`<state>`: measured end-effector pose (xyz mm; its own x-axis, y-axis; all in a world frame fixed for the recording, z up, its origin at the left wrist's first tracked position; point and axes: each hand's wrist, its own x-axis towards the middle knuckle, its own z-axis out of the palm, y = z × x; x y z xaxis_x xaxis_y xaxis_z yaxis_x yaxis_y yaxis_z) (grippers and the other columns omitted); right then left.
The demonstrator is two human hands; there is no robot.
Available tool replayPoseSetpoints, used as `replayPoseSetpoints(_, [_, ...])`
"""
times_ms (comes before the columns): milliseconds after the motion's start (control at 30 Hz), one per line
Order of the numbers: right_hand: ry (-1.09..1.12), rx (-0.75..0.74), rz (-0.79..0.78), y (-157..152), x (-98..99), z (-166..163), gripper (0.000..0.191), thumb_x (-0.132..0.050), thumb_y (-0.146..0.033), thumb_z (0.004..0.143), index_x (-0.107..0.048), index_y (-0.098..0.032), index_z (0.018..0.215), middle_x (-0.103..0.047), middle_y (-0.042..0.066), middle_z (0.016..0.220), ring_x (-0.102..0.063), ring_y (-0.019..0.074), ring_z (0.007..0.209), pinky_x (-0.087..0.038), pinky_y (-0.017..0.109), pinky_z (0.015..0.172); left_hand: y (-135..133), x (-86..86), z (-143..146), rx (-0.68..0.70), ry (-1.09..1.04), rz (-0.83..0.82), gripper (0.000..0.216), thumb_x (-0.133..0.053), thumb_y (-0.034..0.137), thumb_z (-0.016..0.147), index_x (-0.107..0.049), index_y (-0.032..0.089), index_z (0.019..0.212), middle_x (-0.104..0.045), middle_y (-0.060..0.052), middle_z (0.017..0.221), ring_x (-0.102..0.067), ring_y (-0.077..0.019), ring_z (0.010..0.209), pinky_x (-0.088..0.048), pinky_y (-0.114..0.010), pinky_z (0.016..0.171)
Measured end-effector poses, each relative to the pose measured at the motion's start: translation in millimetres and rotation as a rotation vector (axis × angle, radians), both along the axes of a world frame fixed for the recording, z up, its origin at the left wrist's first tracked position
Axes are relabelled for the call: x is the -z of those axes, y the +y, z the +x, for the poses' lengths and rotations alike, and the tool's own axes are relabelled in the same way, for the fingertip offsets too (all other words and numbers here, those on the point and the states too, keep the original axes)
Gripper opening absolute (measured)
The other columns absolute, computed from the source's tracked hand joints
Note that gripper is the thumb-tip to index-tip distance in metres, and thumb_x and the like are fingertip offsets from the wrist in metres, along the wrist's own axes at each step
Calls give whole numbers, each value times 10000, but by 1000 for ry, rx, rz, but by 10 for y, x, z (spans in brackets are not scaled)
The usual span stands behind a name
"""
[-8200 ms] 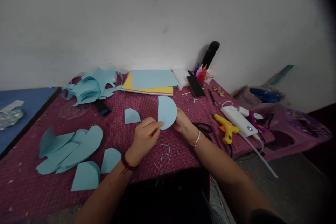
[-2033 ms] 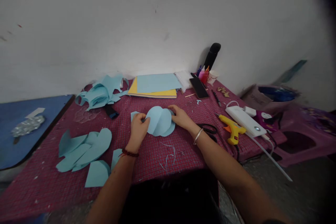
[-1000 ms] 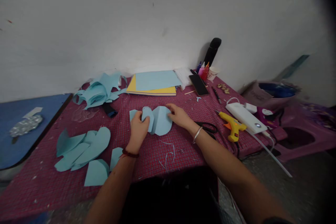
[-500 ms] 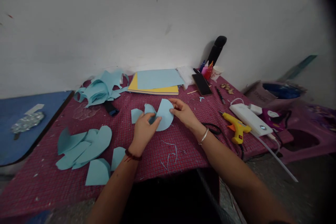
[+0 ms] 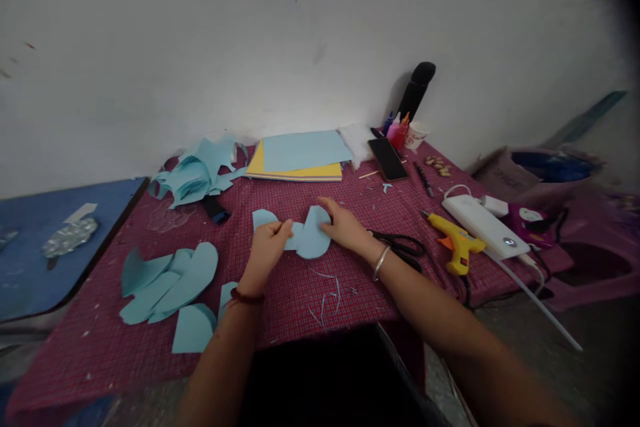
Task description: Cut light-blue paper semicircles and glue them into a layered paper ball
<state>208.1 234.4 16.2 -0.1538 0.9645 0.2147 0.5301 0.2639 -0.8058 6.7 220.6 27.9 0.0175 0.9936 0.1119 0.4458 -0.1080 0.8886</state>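
Located over the middle of the cloth (image 5: 370, 303), between both hands: blue half-disc (image 5: 315, 235), with a small piece (image 5: 294, 238) of the same blue just left; joined or separate, cannot tell. Left hand (image 5: 266, 248): closed to a pinch, thumb against fingers, on the small piece. Right hand (image 5: 346, 225): partly open, thumb at the half-disc's right edge, index finger raised apart; firmness of hold behind the half-disc hidden.

Possible faults: slipping of the half-disc, through a loose right-hand hold; an off-line crease or torn edge, through uneven pull between the hands; mixing with the quarter piece (image 5: 262, 218) just beyond the left hand, through like colour and close placement; snagging on the scissors (image 5: 400, 248) beside the right wrist, through a low sweep.

Materials: matt, smooth, stiff-looking paper, curved along the half-disc's right side; thin, curled offcuts (image 5: 337, 293) on checked fabric; glue gun (image 5: 454, 238) in yellow plastic.
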Motion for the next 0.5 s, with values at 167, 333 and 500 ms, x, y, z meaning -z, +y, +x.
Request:
replayPoseSetpoints(167, [-147, 47, 111, -174, -148, -142, 606, -595, -167, 827, -461, -187, 1418, -406, 168, 1488, -325, 348, 1389, -202, 556, 1151, 19, -125, -146, -147, 137, 81, 246, -595, 348, 775, -604, 204, 576, -530, 12, 553, -487, -160, 581, -336, -268, 579])
replayPoseSetpoints(333, [-484, -265, 169, -285, 8, -296, 786, -625, -460, 858, -361, -39, 1467, -283, 251, 1551, -214, 346, 1460, -191, 523, 1181, 2, -129, -143, -215, 118, 70, 488, -556, 285, 804, -543, 203, 1285, -578, 15, 695, -539, -180, 637, -407, -283, 614])
replayPoseSetpoints(500, [-531, -290, 136, -324, 160, -357, 873, -633, -550, 829, -331, -69, 1492, -244, 222, 1568, -178, 324, 1474, -188, 509, 1192, 25, -87, -207, -222, 63, 18, 289, -596, 281, 787, -650, 186, 1054, -591, 16, 652, -546, -165, 583, -423, -279, 566])
